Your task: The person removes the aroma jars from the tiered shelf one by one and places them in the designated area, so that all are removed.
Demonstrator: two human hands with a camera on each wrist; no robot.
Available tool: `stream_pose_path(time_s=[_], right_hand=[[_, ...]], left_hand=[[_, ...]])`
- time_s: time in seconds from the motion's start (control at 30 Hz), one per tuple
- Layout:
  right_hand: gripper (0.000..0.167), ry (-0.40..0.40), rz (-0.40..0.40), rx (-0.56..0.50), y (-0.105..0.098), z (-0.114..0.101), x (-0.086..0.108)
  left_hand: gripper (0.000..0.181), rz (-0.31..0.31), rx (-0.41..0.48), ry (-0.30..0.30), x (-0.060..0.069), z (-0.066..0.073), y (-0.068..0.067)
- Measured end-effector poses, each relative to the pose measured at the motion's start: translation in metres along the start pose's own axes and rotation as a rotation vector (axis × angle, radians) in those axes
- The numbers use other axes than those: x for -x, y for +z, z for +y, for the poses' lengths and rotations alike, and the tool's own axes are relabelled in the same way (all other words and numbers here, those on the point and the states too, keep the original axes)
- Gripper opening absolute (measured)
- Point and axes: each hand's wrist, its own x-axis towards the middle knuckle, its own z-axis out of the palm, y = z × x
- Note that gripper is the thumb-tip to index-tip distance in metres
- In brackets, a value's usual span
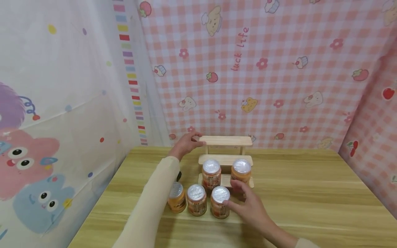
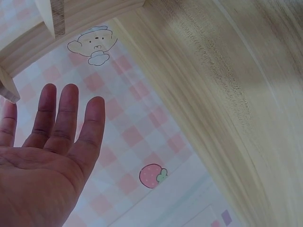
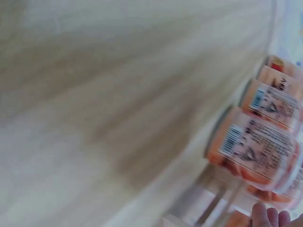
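A small three-tier wooden stand (image 1: 225, 140) stands at the back of the table. At the left end of its top shelf is my left hand (image 1: 187, 143), touching it; the fingers are extended in the left wrist view. On the bottom tier are two cans with silver lids and orange labels, a left one (image 1: 212, 175) and a right one (image 1: 241, 168). In front of the stand, a similar can (image 1: 220, 203) is close to the thumb of my right hand (image 1: 249, 205), whose fingers are spread. Whether the thumb touches it, I cannot tell.
Left of the front can are another can (image 1: 196, 201) and a third (image 1: 177, 198), partly behind the left sleeve. A small black object (image 1: 178, 176) shows beside that sleeve. A checked cloth (image 1: 263, 86) hangs behind the wooden table (image 1: 304, 193).
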Motion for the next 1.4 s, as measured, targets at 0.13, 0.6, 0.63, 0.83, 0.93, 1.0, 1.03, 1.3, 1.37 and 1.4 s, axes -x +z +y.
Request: stream_pose_path(time_s=[0.13,0.6,0.63,0.83,0.93,1.0,1.03,1.3,1.37,1.4], right_hand=[[0.066,-0.04,0.008,-0.008,-0.012,-0.012,-0.001],[0.061,-0.166,0.162,0.079,-0.061,-0.033,-0.028],[0.061,-0.156,0.167,0.082,-0.064,-0.033,-0.03],[0.064,-0.093,0.176,0.085,-0.075,-0.026,-0.036],[0.067,-0.063,0.169,0.083,-0.078,-0.022,-0.037],[0.068,-0.045,0.166,0.083,-0.08,-0.019,-0.038],[0.069,-0.038,0.167,0.085,-0.081,-0.018,-0.039],[0.068,-0.002,0.187,0.119,-0.085,-0.01,-0.043],[0.069,0.005,0.19,0.124,-0.086,-0.008,-0.044],[0.069,0.009,0.19,0.125,-0.086,-0.007,-0.045]], left_hand=[[0.042,-0.001,-0.008,-0.007,0.0,-0.003,-0.001],[0.04,-0.004,0.038,-0.045,0.005,-0.002,-0.002],[0.04,-0.004,0.036,-0.046,0.005,-0.003,-0.002],[0.04,-0.002,0.034,-0.049,0.002,-0.003,-0.001],[0.041,-0.002,0.031,-0.05,0.001,-0.002,-0.001],[0.041,-0.001,0.031,-0.05,0.001,-0.003,-0.001],[0.042,-0.001,0.03,-0.049,0.001,-0.002,-0.001],[0.04,-0.003,0.037,-0.044,0.0,0.0,0.0],[0.04,-0.005,0.033,-0.043,0.0,0.001,0.0],[0.04,-0.006,0.033,-0.043,0.0,0.002,0.001]])
